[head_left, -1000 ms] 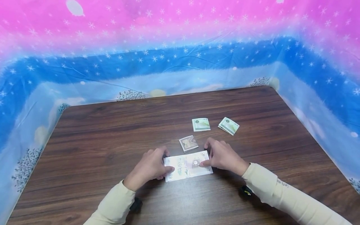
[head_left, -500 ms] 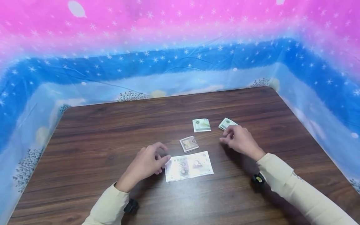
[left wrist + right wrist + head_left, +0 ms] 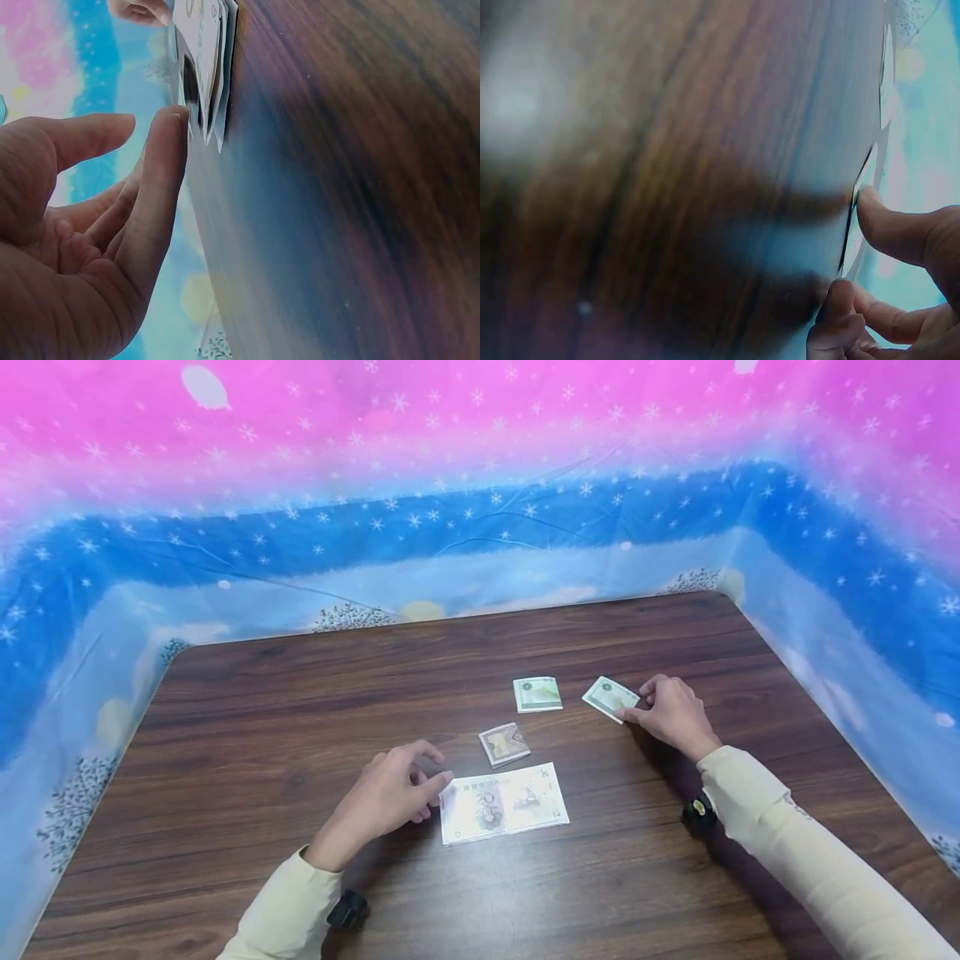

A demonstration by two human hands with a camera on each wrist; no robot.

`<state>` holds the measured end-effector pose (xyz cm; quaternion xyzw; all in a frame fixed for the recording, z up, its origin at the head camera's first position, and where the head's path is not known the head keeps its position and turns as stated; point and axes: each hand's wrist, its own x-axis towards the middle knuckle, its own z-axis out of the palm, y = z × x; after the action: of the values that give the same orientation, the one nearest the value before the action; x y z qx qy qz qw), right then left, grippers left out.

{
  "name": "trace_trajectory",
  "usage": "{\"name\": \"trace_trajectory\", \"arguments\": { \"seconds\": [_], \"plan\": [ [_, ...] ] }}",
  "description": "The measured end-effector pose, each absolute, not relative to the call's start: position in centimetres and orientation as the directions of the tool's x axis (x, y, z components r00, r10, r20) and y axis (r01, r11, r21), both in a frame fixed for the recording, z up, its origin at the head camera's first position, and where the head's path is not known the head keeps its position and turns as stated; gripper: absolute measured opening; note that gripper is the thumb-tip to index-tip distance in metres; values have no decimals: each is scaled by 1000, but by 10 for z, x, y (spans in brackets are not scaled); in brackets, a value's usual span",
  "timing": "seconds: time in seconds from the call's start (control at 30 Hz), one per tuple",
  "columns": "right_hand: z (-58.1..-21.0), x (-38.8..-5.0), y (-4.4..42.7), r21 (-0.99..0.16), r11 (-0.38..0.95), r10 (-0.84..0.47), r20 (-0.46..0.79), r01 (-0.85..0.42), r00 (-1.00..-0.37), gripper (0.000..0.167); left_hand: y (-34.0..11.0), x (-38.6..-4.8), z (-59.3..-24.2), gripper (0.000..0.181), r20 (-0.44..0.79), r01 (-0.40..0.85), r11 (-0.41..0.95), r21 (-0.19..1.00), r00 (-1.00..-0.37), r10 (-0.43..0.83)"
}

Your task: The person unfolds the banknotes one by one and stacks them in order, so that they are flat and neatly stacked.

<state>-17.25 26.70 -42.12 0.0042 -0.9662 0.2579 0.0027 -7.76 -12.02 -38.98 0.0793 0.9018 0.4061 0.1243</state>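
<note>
A flat, pale banknote stack (image 3: 517, 806) lies spread on the table with its edges slightly lifted, as the left wrist view shows. Beside its left edge my left hand (image 3: 386, 797) hovers, fingers loosely bent and holding nothing; thumb and forefinger stand apart in the left wrist view. My right hand (image 3: 675, 717) pinches the right corner of a folded green banknote (image 3: 606, 695) between thumb and fingers. Another folded green banknote (image 3: 537, 694) lies left of that one. A folded brown banknote (image 3: 504, 745) rests just behind the pale stack.
The dark wood-grain table (image 3: 300, 710) has rounded far corners. A pink and blue snowflake-patterned cloth (image 3: 450, 518) hangs around its back and sides. A black wrist camera (image 3: 699, 814) sits under the right cuff, another black camera (image 3: 347, 910) under the left.
My hands let go of the pale banknote stack. The right hand moved right and away to the right-hand green banknote and took its corner; the left drew back slightly and stayed.
</note>
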Motion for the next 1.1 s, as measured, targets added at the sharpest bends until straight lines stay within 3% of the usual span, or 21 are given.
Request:
{"name": "trace_trajectory", "arguments": {
  "seconds": [0.3, 0.57, 0.9, 1.1],
  "plan": [
    [-419, -178, 265, -505, 863, -6, -26, 8, -1000, 49, -121, -79, -389, 25, -168, 41, 661, 749, -954, 249],
    [-415, -178, 262, -604, 797, 64, 75, 5, -995, 27, -120, -80, -387, 25, -162, 41, 665, 745, -957, 241],
    [-394, -172, 244, -793, 608, 42, 83, -41, -996, 18, -119, -85, -387, 22, -29, 119, 642, 757, -976, 216],
    [-380, -160, 219, -880, 474, -34, 16, -31, -999, 21, -111, -86, -385, 28, 3, 119, 590, 798, -981, 194]
  ]
}}
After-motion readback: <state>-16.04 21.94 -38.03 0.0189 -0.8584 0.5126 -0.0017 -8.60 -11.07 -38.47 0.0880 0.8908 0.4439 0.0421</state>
